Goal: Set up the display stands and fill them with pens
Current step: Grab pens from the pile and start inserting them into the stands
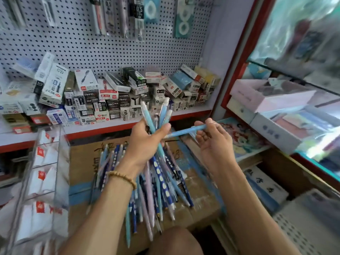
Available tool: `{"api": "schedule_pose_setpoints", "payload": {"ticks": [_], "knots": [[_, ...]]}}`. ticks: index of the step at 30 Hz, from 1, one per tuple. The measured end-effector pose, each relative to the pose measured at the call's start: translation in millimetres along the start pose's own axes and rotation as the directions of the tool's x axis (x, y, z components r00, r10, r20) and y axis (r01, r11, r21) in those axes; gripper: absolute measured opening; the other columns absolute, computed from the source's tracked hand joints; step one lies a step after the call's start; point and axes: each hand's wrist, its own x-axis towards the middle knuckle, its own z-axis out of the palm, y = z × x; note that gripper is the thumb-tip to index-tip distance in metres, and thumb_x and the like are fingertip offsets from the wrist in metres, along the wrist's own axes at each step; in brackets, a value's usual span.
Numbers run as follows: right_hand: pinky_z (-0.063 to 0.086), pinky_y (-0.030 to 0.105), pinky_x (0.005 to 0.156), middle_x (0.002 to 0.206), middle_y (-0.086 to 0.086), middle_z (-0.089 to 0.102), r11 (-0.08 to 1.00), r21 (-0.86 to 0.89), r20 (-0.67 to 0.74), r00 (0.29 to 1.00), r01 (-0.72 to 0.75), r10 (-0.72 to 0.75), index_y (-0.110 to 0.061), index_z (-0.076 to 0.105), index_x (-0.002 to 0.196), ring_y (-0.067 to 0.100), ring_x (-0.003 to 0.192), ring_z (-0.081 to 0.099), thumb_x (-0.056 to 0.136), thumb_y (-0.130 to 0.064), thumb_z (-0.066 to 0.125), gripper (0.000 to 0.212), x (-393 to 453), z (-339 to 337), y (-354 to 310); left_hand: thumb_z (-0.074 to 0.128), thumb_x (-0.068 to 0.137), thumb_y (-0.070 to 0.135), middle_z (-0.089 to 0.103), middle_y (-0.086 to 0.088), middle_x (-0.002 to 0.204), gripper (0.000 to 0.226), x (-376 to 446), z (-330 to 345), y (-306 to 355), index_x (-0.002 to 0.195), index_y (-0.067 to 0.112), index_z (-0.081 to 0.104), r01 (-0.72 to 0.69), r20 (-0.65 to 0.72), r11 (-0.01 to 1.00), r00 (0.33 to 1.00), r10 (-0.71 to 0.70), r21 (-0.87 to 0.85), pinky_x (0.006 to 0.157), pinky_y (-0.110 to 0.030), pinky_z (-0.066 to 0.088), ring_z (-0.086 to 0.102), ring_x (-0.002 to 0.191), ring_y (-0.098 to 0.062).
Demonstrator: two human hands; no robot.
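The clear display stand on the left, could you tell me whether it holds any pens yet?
Seemingly none: the stand's visible pockets show only white card inserts, though it is blurred. Pens lie on the carton.

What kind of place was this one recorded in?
Most likely a stationery shop: a pegboard wall hung with packaged pens, a shelf piled with pen boxes, and loose pens heaped on a cardboard carton.

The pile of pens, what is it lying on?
The pile of pens lies on a brown cardboard box with blue tape. The pens and the arms cover much of its top.
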Motion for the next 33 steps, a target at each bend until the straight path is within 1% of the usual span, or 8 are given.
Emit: {"api": "schedule_pose_setpoints", "payload": {"ticks": [6, 9, 14, 17, 20, 24, 28, 33], "knots": [[0.058, 0.023, 0.063, 0.076, 0.013, 0.070, 0.990, 0.110, -0.092, 0.993, 0.086, -0.076, -0.005, 0.059, 0.087, 0.016, 0.062, 0.067, 0.096, -0.004, 0.058, 0.009, -41.5, -56.7, -39.4, 0.071, 0.090, 0.025, 0.074, -0.007, 0.082, 0.024, -17.3, 58.8, -1.0, 0.103, 0.005, 0.067, 0.016, -0.002, 0.991, 1.000, -0.017, -0.131, 0.063, -0.027, 0.056, 0.064, 0.063, -0.009], [0.059, 0.025, 0.063, 0.085, 0.016, 0.073, 0.992, 0.010, -0.094, 0.988, 0.125, -0.124, -0.003, 0.056, 0.082, 0.020, 0.065, 0.069, 0.090, 0.004, 0.058, 0.011, -68.1, -89.7, -57.5, 0.072, 0.089, 0.024, 0.072, 0.004, 0.073, 0.024, -31.9, 92.0, -5.2, 0.103, 0.005, 0.066, 0.065, 0.057, 0.980, 0.997, -0.055, -0.187, 0.064, -0.032, 0.054, 0.064, 0.062, -0.009], [0.061, 0.031, 0.066, 0.093, 0.021, 0.073, 0.968, -0.221, -0.036, 0.991, 0.121, -0.132, -0.001, 0.054, 0.077, 0.025, 0.068, 0.071, 0.073, 0.016, 0.062, 0.019, -121.4, -134.9, -88.4, 0.073, 0.088, 0.020, 0.062, -0.004, 0.073, 0.024, -61.8, 145.7, -2.6, 0.102, 0.003, 0.064, 0.059, 0.159, 0.981, 0.987, -0.029, -0.187, 0.052, -0.022, 0.048, 0.058, 0.052, -0.006], [0.059, 0.039, 0.079, 0.102, 0.023, 0.072, 0.857, -0.502, -0.049, 0.986, 0.113, -0.159, -0.004, 0.060, 0.080, 0.028, 0.075, 0.072, 0.079, 0.018, 0.065, 0.022, -148.6, -154.2, -102.9, 0.075, 0.087, 0.022, 0.066, -0.005, 0.080, 0.028, -82.1, 174.5, -0.9, 0.104, 0.003, 0.065, 0.076, 0.237, 0.981, 0.971, -0.032, -0.179, 0.053, -0.018, 0.049, 0.063, 0.058, -0.005], [0.060, 0.044, 0.083, 0.097, 0.015, 0.073, 0.693, -0.718, -0.051, 0.989, 0.061, -0.140, -0.007, 0.065, 0.093, 0.030, 0.086, 0.073, 0.082, 0.003, 0.073, 0.016, -168.5, -163.2, -111.7, 0.076, 0.085, 0.024, 0.061, -0.005, 0.071, 0.028, -100.4, 191.1, -0.1, 0.101, 0.005, 0.064, 0.099, 0.353, 0.975, 0.935, -0.023, -0.199, 0.053, -0.022, 0.049, 0.059, 0.057, -0.014], [0.061, 0.034, 0.077, 0.095, 0.009, 0.074, 0.652, -0.757, -0.112, 0.975, 0.041, -0.190, -0.014, 0.059, 0.117, 0.020, 0.085, 0.074, 0.090, -0.013, 0.068, 0.028, -177.0, -162.8, -117.4, 0.078, 0.084, 0.023, 0.065, -0.005, 0.071, 0.023, -124.1, 205.9, 7.6, 0.094, 0.007, 0.065, 0.121, 0.534, 0.972, 0.845, 0.006, -0.202, 0.054, -0.026, 0.051, 0.063, 0.058, -0.014], [0.059, 0.033, 0.082, 0.096, 0.003, 0.076, 0.523, -0.851, -0.102, 0.961, 0.049, -0.257, -0.015, 0.068, 0.111, 0.012, 0.088, 0.073, 0.092, -0.020, 0.067, 0.020, -174.3, -167.0, -121.9, 0.078, 0.084, 0.020, 0.071, -0.003, 0.081, 0.021, -133.3, 216.8, 11.1, 0.099, 0.013, 0.066, 0.127, 0.595, 0.977, 0.803, 0.000, -0.171, 0.058, -0.026, 0.055, 0.070, 0.066, -0.015], [0.052, 0.026, 0.070, 0.086, 0.005, 0.072, 0.777, -0.626, -0.332, 0.878, 0.067, -0.344, -0.011, 0.068, 0.096, 0.013, 0.077, 0.068, 0.087, -0.026, 0.071, 0.018, -172.7, -194.2, -130.5, 0.077, 0.084, 0.024, 0.068, -0.003, 0.088, 0.023, -130.3, 230.3, -4.5, 0.102, 0.018, 0.063, 0.030, 0.592, 0.998, 0.806, 0.009, -0.055, 0.060, -0.023, 0.052, 0.068, 0.074, -0.013]]}}
